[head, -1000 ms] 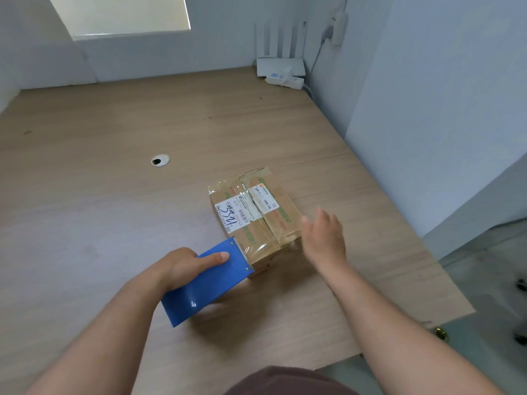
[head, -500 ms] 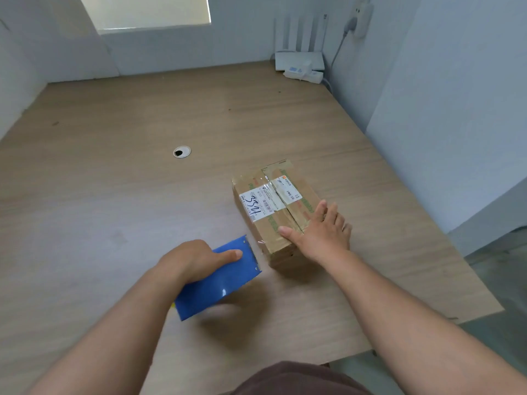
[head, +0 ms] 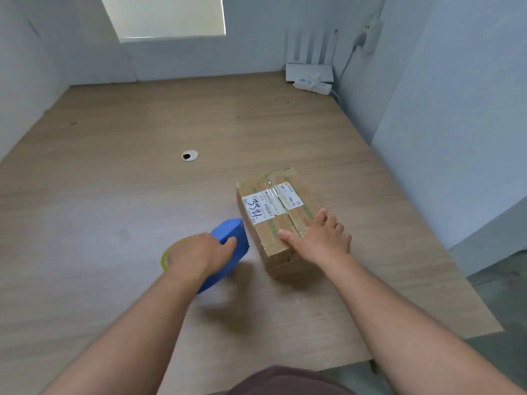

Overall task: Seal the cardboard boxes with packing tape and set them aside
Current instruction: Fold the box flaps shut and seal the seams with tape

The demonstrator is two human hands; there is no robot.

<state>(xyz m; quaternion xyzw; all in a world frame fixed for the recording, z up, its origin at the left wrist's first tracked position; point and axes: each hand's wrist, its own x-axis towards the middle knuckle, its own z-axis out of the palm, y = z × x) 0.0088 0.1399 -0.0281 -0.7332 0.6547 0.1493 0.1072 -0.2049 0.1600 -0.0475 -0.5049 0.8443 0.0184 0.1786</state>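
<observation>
At lower centre the left hand [head: 199, 256] has its fingers curled round the one blue tape dispenser [head: 229, 232], just left of the single cardboard box [head: 273, 215] at centre right of the desk [head: 114, 218]. The right hand [head: 320, 240] lies flat, fingers straight, on the box's near end. Tape already covers the top seam, so sealing looks done; setting the box aside remains. One router [head: 309, 73] sits upper right.

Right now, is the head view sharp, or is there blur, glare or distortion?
Head view: left hand and blue tape dispenser slightly blurred; mild sheen on the tape over the cardboard box; wide-angle bows the walls; shadows soft.
</observation>
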